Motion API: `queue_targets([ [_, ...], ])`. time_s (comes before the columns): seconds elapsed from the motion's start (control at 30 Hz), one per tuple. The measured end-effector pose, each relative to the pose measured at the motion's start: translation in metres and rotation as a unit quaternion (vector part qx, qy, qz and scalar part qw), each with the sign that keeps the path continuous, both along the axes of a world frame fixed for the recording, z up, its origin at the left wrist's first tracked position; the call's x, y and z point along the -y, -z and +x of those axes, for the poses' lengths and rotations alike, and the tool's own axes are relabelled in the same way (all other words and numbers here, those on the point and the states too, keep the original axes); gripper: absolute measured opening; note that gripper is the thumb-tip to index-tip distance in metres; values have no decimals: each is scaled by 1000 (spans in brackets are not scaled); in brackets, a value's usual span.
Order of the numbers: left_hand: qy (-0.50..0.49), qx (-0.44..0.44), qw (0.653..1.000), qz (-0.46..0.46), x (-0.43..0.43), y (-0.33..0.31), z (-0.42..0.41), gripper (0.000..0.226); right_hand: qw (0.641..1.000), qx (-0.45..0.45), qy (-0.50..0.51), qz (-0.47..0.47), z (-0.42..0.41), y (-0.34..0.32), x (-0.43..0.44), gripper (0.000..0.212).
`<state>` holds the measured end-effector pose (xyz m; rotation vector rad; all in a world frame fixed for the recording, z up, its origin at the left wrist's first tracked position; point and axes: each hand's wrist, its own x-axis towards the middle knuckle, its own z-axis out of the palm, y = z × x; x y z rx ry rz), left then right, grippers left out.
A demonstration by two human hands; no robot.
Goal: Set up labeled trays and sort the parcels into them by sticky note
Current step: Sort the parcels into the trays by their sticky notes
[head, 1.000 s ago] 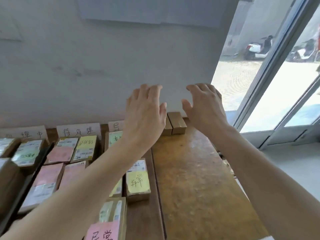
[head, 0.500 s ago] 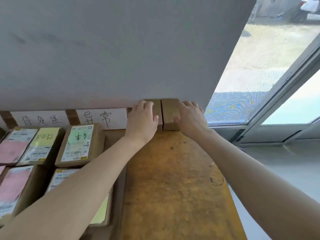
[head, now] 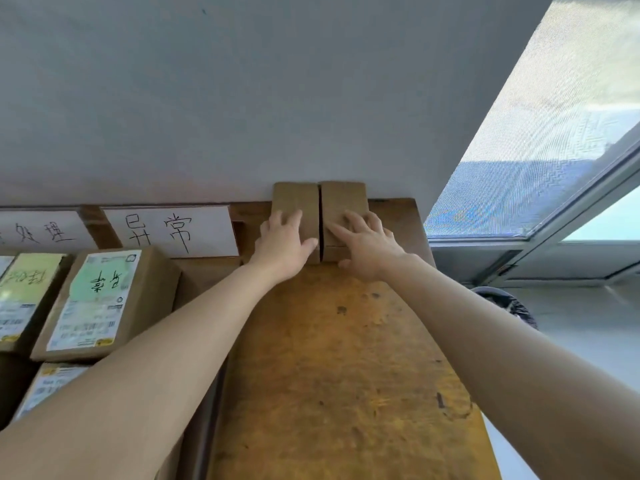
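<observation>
Parcels [head: 295, 199], plain brown cardboard, side by side

Left box [head: 296, 200] and right box [head: 343, 199]: plain brown cardboard. Table top [head: 346, 375]: ochre-yellow, mottled, dark specks noted. Label card [head: 169, 232]: white, black handwritten characters. Parcel [head: 156, 292]: brown, with a white shipping label [head: 83, 327] printed in black; green sticky note [head: 100, 282] is pale, inked black. Yellow sticky note [head: 31, 275] beside it: pale, dark writing. Wall [head: 242, 98]: flat grey-white. Window screen [head: 536, 133]: fine moiré weave. Bin [head: 509, 303]: black.
</observation>
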<state>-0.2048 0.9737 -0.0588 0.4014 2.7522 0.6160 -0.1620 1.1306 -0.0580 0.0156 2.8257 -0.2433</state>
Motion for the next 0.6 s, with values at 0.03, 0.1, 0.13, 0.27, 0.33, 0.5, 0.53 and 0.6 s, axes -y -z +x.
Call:
queue_targets([
  [0.03,-7,1,1000,-4,-1,3,-2,62,1000,-3,1,-4,0,3,-2,73],
  [0.1,-15,-13,1000,-9,-3,7,-3,58,1000,-16,4,-19,1,7,-4,73],
  [0.13,-18,-22,1000,-9,-5,7,-2,55,999,-22,5,-25,3,9,-5,73],
  [0.27,-15,-46,999,-10,-6,9,11,50,999,-32,7,-32,14,10,-6,72],
  [0.33,-7,-54,999,-5,-4,10,20,49,999,-35,7,-32,23,9,-6,70],
  [0.5,-7,-65,998,-9,4,9,43,45,999,-21,19,-17,48,3,-2,67],
  [0.53,-12,-65,998,-10,4,8,44,45,999,-20,24,-13,48,0,-1,64],
  [0.6,-19,-66,997,-19,1,4,40,45,999,-24,47,-15,40,-7,1,55],
])
